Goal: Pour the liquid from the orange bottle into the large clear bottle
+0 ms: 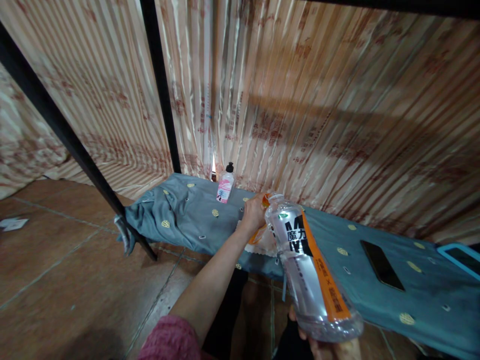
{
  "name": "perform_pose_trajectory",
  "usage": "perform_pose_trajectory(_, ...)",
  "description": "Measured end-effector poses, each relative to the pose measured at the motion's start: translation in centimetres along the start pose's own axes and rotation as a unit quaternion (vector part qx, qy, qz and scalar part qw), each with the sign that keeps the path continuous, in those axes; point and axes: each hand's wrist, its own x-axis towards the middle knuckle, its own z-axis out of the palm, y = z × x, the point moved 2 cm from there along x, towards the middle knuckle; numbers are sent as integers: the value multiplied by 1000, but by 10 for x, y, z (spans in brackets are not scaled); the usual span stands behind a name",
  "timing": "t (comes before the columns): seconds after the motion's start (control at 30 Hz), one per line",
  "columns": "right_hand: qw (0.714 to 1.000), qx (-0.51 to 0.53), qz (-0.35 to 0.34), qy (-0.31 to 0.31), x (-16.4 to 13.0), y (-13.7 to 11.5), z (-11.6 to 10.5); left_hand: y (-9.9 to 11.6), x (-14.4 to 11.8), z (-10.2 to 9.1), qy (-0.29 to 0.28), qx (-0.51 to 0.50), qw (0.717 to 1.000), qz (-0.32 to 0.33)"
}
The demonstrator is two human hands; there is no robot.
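Note:
A clear plastic drink bottle (311, 270) with an orange and black label lies tilted, its neck pointing away from me. My right hand (326, 345) grips its base from below, at the bottom edge of the view. My left hand (255, 212) is closed around the orange cap at the bottle's neck. Both hands hold the bottle above the front edge of a bed covered in a blue-grey sheet (393, 295). An orange and white packet (260, 242) lies on the sheet just under my left wrist, partly hidden.
A small pink-labelled bottle with a black cap (226, 184) stands at the back of the bed. A black phone (382, 265) and a blue-cased device (459, 256) lie on the right. Black frame posts (161, 85) rise left. Striped curtains hang behind; the floor is brown tile.

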Motion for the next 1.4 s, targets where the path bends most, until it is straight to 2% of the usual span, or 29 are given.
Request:
perform_pose_trajectory(0.2, 1000, 5, -16, 4, -1, -2, 2, -1, 0, 1, -1, 5, 1000, -1)
perform_pose_trajectory(0.5, 999, 20, 33, -12, 2, -6, 2, 0, 0, 0, -1, 2, 1000, 1)
perform_pose_trajectory(0.67, 1000, -10, 10, -10, 3, -6, 1, -1, 0, 0, 4, 2, 1000, 3)
perform_pose_trajectory(0.83, 999, -5, 36, -15, 2, -8, 5, -2, 0, 1, 4, 1, 1000, 8)
perform_pose_trajectory(1.0, 1000, 4, 25, -14, 1, -8, 4, -2, 0, 1, -5, -1, 1000, -5)
perform_pose_trajectory(1.17, 999, 13, 45, -9, 1, -9, 7, -2, 0, 1, 1, -3, 1000, -14)
perform_pose_trajectory(1.4, 999, 12, 32, -17, -1, -11, 9, -2, 1, 2, -4, 1, 1000, -3)
